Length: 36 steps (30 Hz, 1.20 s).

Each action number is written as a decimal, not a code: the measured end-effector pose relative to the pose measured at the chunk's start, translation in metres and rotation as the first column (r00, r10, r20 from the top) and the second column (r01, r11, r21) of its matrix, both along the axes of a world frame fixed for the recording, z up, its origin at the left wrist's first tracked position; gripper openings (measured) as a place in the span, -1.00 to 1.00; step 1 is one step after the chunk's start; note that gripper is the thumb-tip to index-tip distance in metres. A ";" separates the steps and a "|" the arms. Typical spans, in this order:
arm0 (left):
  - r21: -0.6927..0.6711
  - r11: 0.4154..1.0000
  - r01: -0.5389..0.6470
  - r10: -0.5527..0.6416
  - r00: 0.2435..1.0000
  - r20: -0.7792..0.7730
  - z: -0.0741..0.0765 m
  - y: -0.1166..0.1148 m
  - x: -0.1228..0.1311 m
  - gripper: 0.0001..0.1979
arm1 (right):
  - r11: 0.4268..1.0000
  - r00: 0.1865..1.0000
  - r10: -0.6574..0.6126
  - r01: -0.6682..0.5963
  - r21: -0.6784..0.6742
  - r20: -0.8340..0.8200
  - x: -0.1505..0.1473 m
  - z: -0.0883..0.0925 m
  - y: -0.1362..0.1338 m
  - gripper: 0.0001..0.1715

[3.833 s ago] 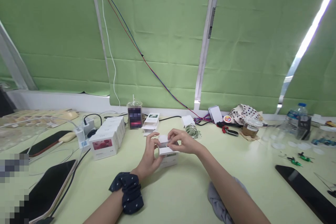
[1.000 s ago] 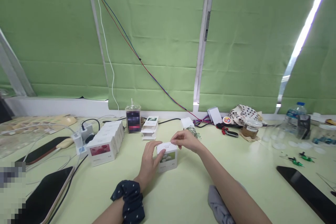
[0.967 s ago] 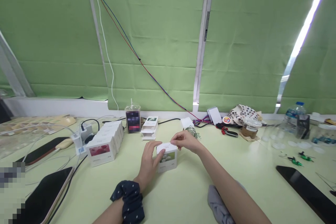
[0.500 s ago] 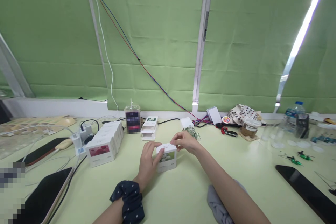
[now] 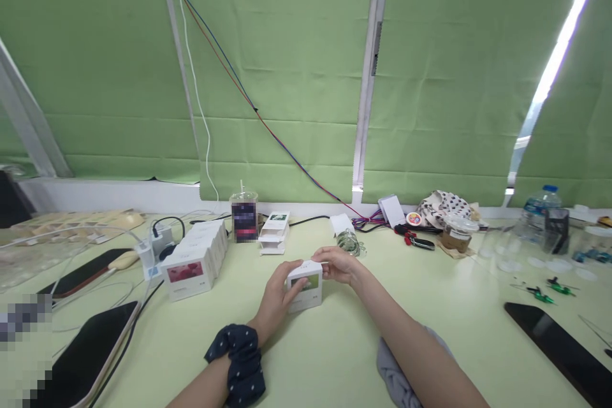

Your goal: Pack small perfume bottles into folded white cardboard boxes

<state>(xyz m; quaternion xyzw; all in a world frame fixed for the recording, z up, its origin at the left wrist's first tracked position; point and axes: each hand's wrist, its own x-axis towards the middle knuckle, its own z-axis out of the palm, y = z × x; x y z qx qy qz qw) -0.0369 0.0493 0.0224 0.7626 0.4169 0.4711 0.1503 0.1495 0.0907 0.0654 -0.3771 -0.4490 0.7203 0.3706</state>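
Note:
A small white box (image 5: 312, 298) with a green picture on its front stands upright on the table in front of me. My left hand (image 5: 277, 296) grips its left side, the thumb lying across the front picture. At the box's top right edge, the bent fingers of my right hand (image 5: 338, 265) press together against it; their tips are partly hidden behind the box. A dark dotted scrunchie (image 5: 236, 357) circles my left wrist. Left of the hands, a row of similar white boxes (image 5: 191, 261) stands close together, the front one bearing a red picture.
An open white carton (image 5: 274, 234) and a lidded drink cup (image 5: 244, 220) stand behind. A coil of thin wire (image 5: 348, 241) lies beyond my right hand. Phones, such as a dark one (image 5: 549, 344), lie at both sides. Green clips (image 5: 540, 295) and a water bottle (image 5: 538, 210) are at right.
My left fingers have moved from the box's top down to its side. My right fingers have shifted slightly at the top right edge. The view has moved a little.

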 end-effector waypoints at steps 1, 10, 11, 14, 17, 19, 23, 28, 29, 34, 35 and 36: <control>-0.029 1.000 0.010 -0.010 1.000 0.012 -0.001 0.001 0.000 -0.71 | 1.000 1.000 0.014 -0.014 0.022 -0.003 0.000 -0.003 0.000 -0.66; -0.167 0.981 0.103 -0.082 0.989 0.124 -0.008 0.003 0.002 -0.47 | 0.957 0.996 0.089 -0.083 0.279 -0.008 0.004 -0.047 0.012 -0.37; -0.151 0.984 0.094 -0.076 0.989 0.123 -0.008 0.002 0.003 -0.49 | 0.954 0.996 0.093 -0.094 0.283 0.018 0.004 -0.051 0.013 -0.33; -0.091 0.992 0.088 -0.078 0.991 0.113 -0.005 -0.002 0.001 -0.53 | 0.952 0.990 0.064 -0.099 0.291 0.127 0.003 -0.063 0.017 -0.26; -0.072 0.990 0.120 -0.115 0.991 0.065 -0.001 -0.005 -0.014 -0.57 | 0.950 0.985 -0.007 -0.047 0.307 0.171 -0.001 -0.070 0.021 -0.29; -0.070 0.992 0.102 -0.102 0.995 0.008 0.003 -0.007 -0.032 -0.59 | 0.948 0.985 -0.030 -0.027 0.318 0.172 -0.003 -0.073 0.024 -0.31; -0.106 0.994 -0.025 0.006 0.984 -0.177 0.013 -0.014 -0.076 -0.52 | 0.940 0.984 -0.029 -0.032 0.340 0.174 -0.005 -0.074 0.025 -0.32; -0.014 0.985 -0.173 0.155 0.912 -0.379 0.028 -0.020 -0.130 -0.54 | 0.939 0.988 -0.035 -0.020 0.344 0.153 -0.004 -0.077 0.025 -0.35; 0.024 0.977 -0.214 0.205 0.889 -0.410 0.030 -0.021 -0.141 -0.56 | 0.939 0.987 -0.036 -0.019 0.344 0.154 -0.004 -0.077 0.025 -0.36; 0.248 0.847 -0.471 0.527 0.679 -0.511 0.028 -0.028 -0.186 -0.59 | 0.936 0.986 -0.038 -0.021 0.353 0.161 -0.006 -0.078 0.026 -0.40; 0.329 0.805 -0.493 0.591 0.626 -0.509 0.026 -0.030 -0.189 -0.58 | 0.935 0.986 -0.040 -0.020 0.354 0.162 -0.006 -0.078 0.027 -0.39; 0.407 0.744 -0.530 0.668 0.568 -0.480 0.023 -0.033 -0.188 -0.55 | 0.935 0.986 -0.040 -0.021 0.354 0.163 -0.006 -0.078 0.027 -0.39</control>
